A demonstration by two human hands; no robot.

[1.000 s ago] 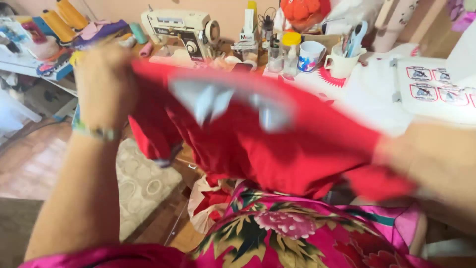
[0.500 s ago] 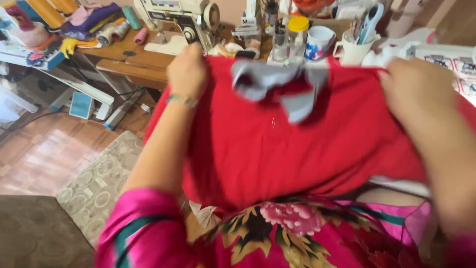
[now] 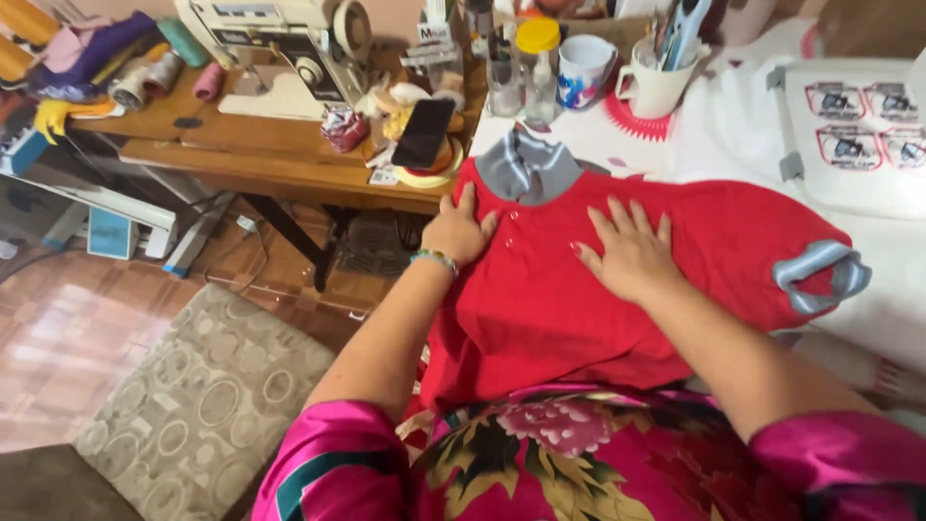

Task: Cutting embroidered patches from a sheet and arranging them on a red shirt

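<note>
- Red shirt (image 3: 540, 289) lies spread over the white surface (image 3: 897, 241), grey collar (image 3: 526, 166) pointing toward the sewing machine (image 3: 280, 39), hem hanging to the lap.
- Left hand (image 3: 458, 230) lies flat below the collar's left side, fingers splayed, gripping nothing.
- Right hand (image 3: 632, 253) presses mid-chest, fingers (image 3: 617, 217) open. Best stroke outward from the collar, toward the grey sleeve cuff (image 3: 820, 275).
</note>
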